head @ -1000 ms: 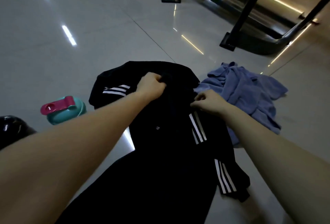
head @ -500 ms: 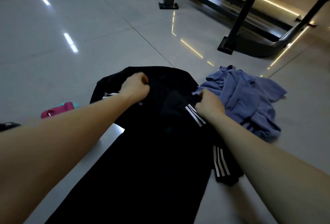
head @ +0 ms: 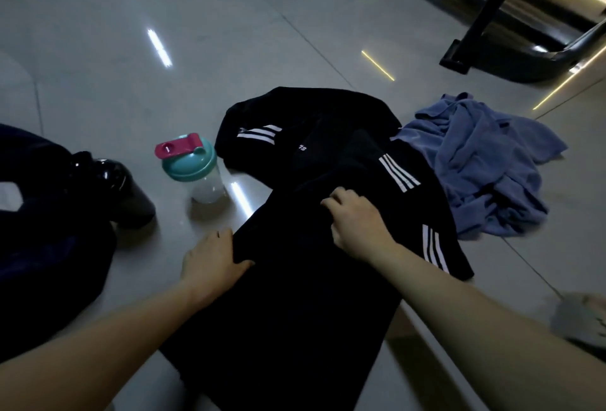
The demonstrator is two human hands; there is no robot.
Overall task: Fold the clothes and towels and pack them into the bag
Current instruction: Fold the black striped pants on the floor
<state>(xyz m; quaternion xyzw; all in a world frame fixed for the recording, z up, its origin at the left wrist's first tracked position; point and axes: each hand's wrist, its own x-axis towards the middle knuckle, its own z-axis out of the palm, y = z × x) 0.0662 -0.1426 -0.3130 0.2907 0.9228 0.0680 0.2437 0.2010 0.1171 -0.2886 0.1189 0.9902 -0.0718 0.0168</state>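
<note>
Black garment (head: 295,312) in both curled hands (head: 213,263) (head: 355,227)

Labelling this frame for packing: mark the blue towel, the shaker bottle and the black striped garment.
blue towel (head: 485,161), head view, crumpled middle fold.
shaker bottle (head: 193,164), head view, teal lid.
black striped garment (head: 295,296), head view, flat cloth between the forearms.

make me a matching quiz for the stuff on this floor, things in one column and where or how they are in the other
1 shaker bottle
2 towel
3 black garment
4 black bottle

a crumpled, right of the garment
b held by left hand and right hand
c next to the dark bag
d teal lid

Pairs: 1-d, 2-a, 3-b, 4-c
</note>
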